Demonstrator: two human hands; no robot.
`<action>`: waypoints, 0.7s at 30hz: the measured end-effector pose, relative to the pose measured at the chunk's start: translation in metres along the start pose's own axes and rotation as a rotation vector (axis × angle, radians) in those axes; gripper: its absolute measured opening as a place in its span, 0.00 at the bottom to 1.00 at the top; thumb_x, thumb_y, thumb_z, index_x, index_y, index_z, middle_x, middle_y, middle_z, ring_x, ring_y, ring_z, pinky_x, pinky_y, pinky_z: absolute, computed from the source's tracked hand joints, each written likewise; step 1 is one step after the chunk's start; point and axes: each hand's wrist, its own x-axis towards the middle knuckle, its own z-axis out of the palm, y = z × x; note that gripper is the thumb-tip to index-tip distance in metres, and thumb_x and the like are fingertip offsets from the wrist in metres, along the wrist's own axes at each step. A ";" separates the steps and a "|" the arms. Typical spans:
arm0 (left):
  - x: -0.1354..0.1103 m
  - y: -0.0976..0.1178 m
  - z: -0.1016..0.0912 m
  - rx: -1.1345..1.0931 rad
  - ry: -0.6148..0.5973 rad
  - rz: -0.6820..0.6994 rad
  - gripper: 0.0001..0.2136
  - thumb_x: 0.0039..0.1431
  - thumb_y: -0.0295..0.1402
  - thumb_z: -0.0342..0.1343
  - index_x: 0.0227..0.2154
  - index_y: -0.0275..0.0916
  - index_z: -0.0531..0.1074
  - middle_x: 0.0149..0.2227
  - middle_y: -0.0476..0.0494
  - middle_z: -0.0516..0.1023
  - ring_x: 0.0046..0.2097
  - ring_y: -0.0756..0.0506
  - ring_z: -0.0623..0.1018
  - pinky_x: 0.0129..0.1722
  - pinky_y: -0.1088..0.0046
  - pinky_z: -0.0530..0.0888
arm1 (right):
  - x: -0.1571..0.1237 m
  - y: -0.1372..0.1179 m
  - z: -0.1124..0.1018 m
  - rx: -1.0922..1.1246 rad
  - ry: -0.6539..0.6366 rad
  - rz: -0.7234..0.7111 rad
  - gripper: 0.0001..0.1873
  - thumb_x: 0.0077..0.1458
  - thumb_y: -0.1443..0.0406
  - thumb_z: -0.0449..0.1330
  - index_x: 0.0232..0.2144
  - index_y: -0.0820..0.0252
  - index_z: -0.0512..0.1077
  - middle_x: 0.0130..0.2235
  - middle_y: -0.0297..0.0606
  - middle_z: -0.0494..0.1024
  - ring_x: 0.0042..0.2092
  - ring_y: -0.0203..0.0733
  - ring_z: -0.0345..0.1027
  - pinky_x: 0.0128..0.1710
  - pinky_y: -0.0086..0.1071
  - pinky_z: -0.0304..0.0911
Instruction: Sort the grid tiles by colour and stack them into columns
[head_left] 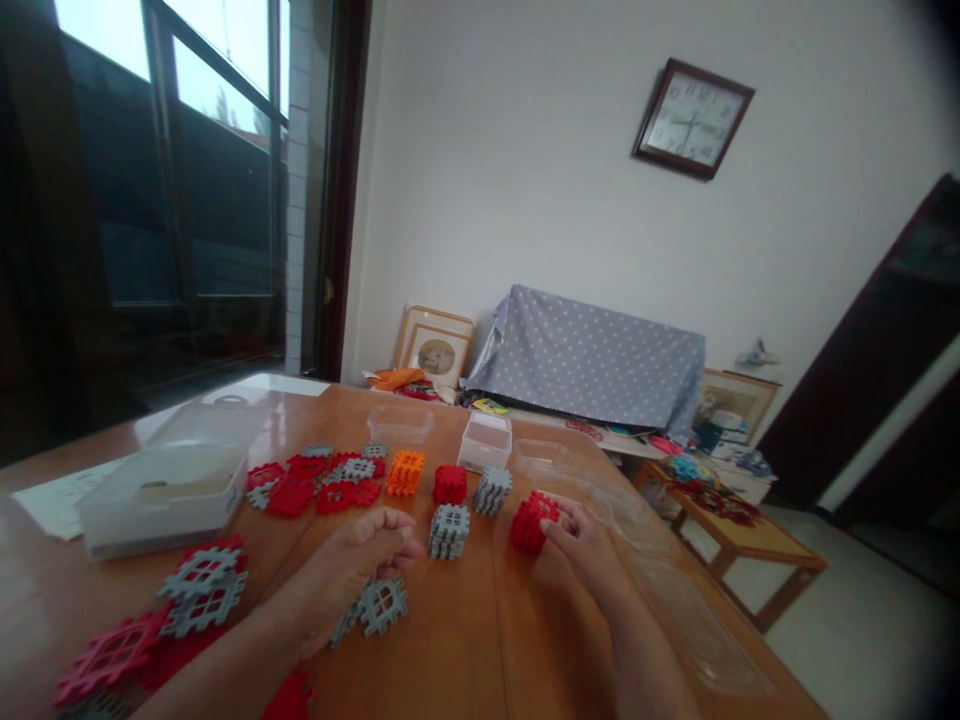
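In the head view my right hand [574, 535] grips the right side of a stack of red toothed plastic tiles [529, 524], with fingers and thumb at its edge. My left hand [379, 543] hovers over the table with its fingers curled together, and no tile shows in them. Below it lie loose grey lattice tiles [382, 606], partly hidden by the wrist. Between the hands stands a grey tile stack [449, 531]. Behind it are a smaller red stack [450, 485], another grey stack [493, 490] and an orange stack [405, 473].
Loose red and grey tiles [296, 492] lie to the left, more [120, 650] at the front left. A clear plastic box [165, 500] stands at left. A white box [486, 440] and clear lids [697, 620] sit at the back and right of the wooden table [457, 640].
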 end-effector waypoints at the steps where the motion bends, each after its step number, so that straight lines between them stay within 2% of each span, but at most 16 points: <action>1: 0.001 0.000 -0.002 0.007 0.005 0.006 0.14 0.61 0.45 0.55 0.42 0.40 0.70 0.41 0.44 0.80 0.43 0.44 0.78 0.44 0.67 0.69 | 0.001 0.003 0.001 0.004 -0.003 0.003 0.31 0.51 0.52 0.60 0.53 0.64 0.74 0.24 0.28 0.63 0.27 0.39 0.58 0.28 0.32 0.55; 7: 0.003 0.000 -0.007 0.070 0.041 -0.011 0.16 0.60 0.48 0.54 0.41 0.40 0.70 0.41 0.44 0.81 0.44 0.43 0.78 0.46 0.67 0.70 | 0.004 0.011 0.010 0.041 -0.036 0.019 0.31 0.50 0.54 0.60 0.53 0.67 0.74 0.25 0.30 0.68 0.28 0.39 0.61 0.29 0.32 0.59; 13: 0.004 0.000 -0.007 0.060 0.044 -0.015 0.18 0.58 0.50 0.56 0.41 0.41 0.71 0.41 0.44 0.81 0.44 0.42 0.79 0.45 0.68 0.70 | 0.004 0.011 0.011 0.052 -0.029 0.048 0.32 0.50 0.56 0.60 0.55 0.66 0.72 0.30 0.34 0.73 0.31 0.41 0.65 0.31 0.33 0.62; 21: 0.004 -0.001 -0.008 0.065 0.048 -0.001 0.17 0.59 0.49 0.55 0.40 0.40 0.71 0.41 0.43 0.81 0.44 0.43 0.79 0.45 0.68 0.70 | 0.002 0.016 0.013 0.047 -0.063 0.071 0.35 0.51 0.53 0.60 0.58 0.67 0.70 0.23 0.27 0.64 0.25 0.38 0.59 0.25 0.30 0.55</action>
